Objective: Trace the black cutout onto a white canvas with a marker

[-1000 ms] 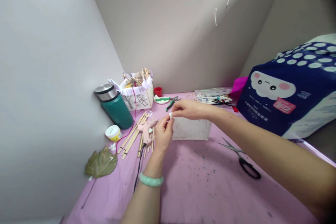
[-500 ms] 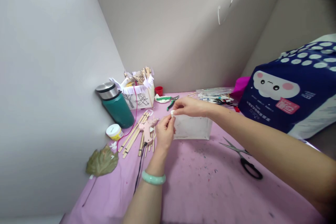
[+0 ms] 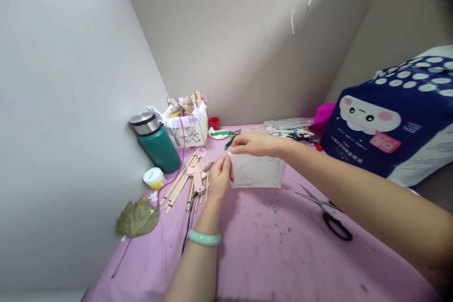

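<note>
Head view: here's the white box (image 3: 260, 172) on the bench (image 3: 255, 245), left hand (image 3: 220, 178) clasping its nine o'clock edge, fingers closed on it; right hand (image 3: 253, 144) arches over the ten o'clock corner, fingers bunched, their hold impossible to tell; glue gun (image 3: 198, 177) at nine, scissors (image 3: 321, 203) at four

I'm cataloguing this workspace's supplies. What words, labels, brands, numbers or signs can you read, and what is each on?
No text reads with certainty.
Blue package: pale lettering, too small and blurred to read.
Red label on it: bold characters, too blurred.
White-lidded tub: markings too small.
White box: no lettering visible.
</note>
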`<control>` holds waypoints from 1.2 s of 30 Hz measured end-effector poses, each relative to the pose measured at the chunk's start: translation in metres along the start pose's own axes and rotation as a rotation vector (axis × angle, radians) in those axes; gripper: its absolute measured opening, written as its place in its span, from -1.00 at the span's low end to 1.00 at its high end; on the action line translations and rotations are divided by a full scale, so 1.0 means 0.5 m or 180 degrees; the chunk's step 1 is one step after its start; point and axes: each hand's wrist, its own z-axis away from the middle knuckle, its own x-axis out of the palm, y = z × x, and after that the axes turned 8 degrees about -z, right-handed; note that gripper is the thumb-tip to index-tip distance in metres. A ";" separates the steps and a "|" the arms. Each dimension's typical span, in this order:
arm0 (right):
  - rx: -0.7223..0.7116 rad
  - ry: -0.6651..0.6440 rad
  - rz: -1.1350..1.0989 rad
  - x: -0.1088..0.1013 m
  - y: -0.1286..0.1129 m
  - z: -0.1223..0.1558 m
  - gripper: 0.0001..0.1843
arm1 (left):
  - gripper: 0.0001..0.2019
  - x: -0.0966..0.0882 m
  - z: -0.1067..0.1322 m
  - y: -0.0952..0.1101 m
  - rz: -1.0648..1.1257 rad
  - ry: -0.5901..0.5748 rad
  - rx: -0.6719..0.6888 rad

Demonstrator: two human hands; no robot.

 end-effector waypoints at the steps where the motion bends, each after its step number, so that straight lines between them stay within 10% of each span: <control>1: 0.0001 0.0008 0.0021 0.000 0.000 0.000 -0.81 | -0.63 0.002 0.001 0.002 -0.0028 0.0023 0.0018; 36: 0.0028 -0.0021 -0.0149 0.005 0.005 -0.011 -0.85 | -0.77 0.012 0.002 0.014 -0.0452 0.0211 0.0296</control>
